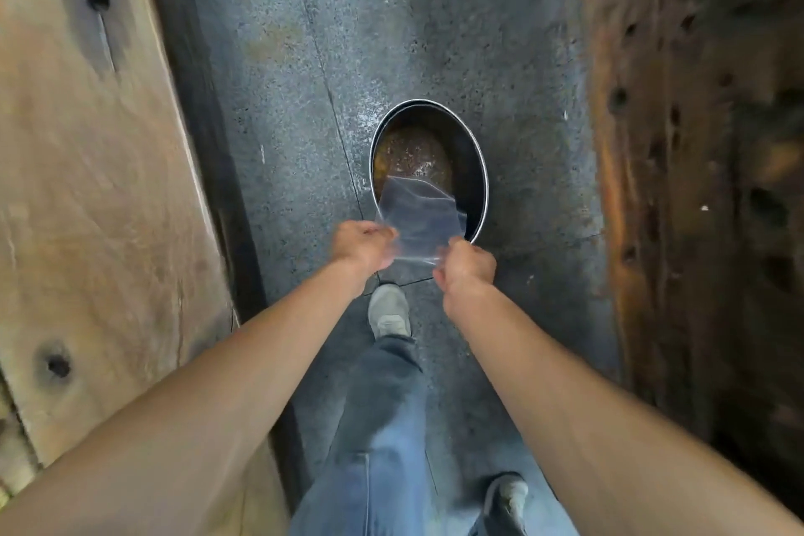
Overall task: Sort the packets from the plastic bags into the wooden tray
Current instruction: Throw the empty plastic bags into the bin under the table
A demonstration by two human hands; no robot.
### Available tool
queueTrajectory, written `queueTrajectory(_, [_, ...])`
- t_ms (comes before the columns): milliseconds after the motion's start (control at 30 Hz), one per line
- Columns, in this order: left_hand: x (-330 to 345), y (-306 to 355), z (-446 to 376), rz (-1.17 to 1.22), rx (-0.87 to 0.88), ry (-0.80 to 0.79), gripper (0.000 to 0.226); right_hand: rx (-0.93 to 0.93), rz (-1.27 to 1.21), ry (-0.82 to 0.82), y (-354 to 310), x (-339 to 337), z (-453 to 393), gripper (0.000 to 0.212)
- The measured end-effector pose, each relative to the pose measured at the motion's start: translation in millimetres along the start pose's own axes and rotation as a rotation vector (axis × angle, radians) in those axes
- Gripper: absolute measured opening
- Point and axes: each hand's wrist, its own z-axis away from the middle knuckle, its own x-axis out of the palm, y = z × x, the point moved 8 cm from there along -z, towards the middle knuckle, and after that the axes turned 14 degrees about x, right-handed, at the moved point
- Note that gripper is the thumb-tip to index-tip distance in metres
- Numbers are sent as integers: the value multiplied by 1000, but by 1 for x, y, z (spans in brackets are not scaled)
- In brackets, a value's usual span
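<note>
A clear plastic bag (418, 218) hangs between my two hands, stretched flat and looking empty. My left hand (362, 247) pinches its left edge and my right hand (466, 266) pinches its lower right corner. The bag is held over the near rim of a round metal bin (478, 170) that stands on the floor. Brownish litter lies at the bottom of the bin. No packets and no wooden tray are in view.
I stand on a grey speckled floor (304, 100) in a narrow aisle. A light wooden tabletop (87, 187) runs along the left. A dark, rough wooden slab (696, 144) with holes runs along the right. My jeans and grey shoes (389, 311) show below.
</note>
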Motion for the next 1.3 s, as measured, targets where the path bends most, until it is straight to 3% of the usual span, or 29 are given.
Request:
queueTrajectory(100, [1,-16,-11,51,-101,8,7,25,95,-2,-2,3,-12,24])
queueTrajectory(367, [-3,-29,-16,74,-137,-21,18,-22,160,274,5,-19,-26,21])
queueTrajectory(500, [-7,-25,-6,59,-113,-39,5,-32,161,254,6,-23,-11,26])
queueTrajectory(800, [-18,-5,37,38,-64,-58,34,-118,266,221,4,-32,34,30])
queueTrajectory(867, [-27,5,51,-100,11,-50,33,-182,374,237,-2,-37,57,35])
queueTrajectory(1000, [-45,44,99,-623,287,-99,51,-463,745,284,-16,-47,119,53])
queueTrajectory(1167, [-60,74,156,-803,509,-155,64,-762,1004,262,-23,-61,198,66])
queueTrajectory(1300, [-74,104,212,-886,652,-105,69,-1000,1205,252,-25,-76,258,67])
